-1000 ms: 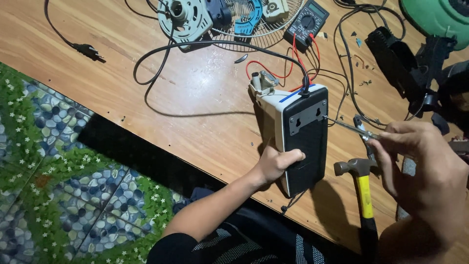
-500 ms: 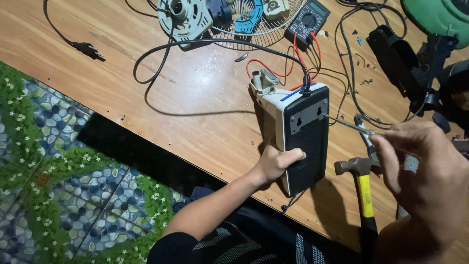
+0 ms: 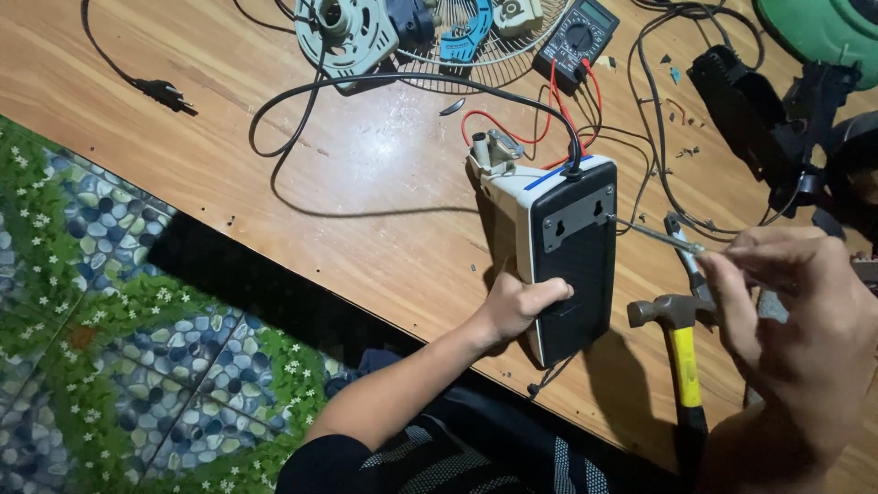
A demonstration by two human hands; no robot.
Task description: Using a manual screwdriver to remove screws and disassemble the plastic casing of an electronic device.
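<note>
The left hand (image 3: 517,306) is closed around the near left edge of a white and black box-shaped device (image 3: 562,256) that stands on its side on the wooden table (image 3: 183,155), thumb and fingers clamped against its black back panel. The right hand (image 3: 805,320) is curled shut around a thin screwdriver (image 3: 654,233), whose metal shaft reaches left to touch the device's right edge near the grey mounting plate (image 3: 572,220).

The device looks rigid, hard plastic, probably moderately heavy for its size and somewhat smooth, so it likely wants a firm grip across its narrow sides, near the lower end, to stay upright under the tool's push. A black cable and red wires leave its far end.

Just right of it, near the right hand, a hammer with a yellow handle (image 3: 681,357) lies on the table. Farther off sits a multimeter (image 3: 576,37).
</note>
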